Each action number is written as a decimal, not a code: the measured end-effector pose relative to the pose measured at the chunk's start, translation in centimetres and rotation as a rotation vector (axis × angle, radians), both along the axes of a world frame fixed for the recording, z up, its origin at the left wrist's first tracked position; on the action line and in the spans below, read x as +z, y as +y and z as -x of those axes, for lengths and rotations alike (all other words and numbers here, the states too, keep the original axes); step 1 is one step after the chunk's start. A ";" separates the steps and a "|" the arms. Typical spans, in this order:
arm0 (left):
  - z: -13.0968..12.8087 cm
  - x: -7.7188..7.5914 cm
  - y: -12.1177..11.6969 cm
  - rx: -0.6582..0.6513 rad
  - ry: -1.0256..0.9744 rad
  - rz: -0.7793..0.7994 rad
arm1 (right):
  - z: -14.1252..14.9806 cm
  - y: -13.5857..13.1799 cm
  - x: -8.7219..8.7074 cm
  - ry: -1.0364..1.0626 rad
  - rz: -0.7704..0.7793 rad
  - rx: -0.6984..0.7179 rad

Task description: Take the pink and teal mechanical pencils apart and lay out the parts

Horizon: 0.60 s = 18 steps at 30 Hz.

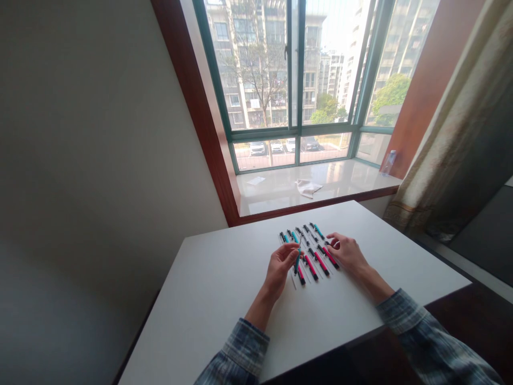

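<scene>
My left hand (280,263) is closed around a teal pen barrel (297,262), held upright over the table with a thin tip sticking out at the top. My right hand (345,250) is at the right end of the rows, with thumb and fingers pinched about a small black pen part (327,243). Just below it lie pink-and-black pen barrels (321,264) in a slanted row. Behind them is a row of teal and black pen pieces (316,231), with thin refills between. Some pieces are hidden behind my left hand.
The pieces lie on a white table (216,278). Beyond its far edge, a window sill (276,200) holds a crumpled white cloth (308,188), a paper (256,181) and a clear bottle (388,163). A dark edge (344,358) is in front; a curtain (444,112) hangs right.
</scene>
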<state>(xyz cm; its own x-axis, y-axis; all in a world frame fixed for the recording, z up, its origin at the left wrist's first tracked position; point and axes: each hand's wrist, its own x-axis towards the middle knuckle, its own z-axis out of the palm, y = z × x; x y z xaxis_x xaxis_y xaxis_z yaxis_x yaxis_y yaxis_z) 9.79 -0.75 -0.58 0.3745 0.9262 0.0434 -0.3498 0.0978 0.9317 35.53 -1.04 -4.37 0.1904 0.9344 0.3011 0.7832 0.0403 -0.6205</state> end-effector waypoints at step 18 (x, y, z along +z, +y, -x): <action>0.1 0.1 -0.1 -0.022 -0.039 -0.004 | 2.8 -1.9 3.7 0.338 -0.139 0.116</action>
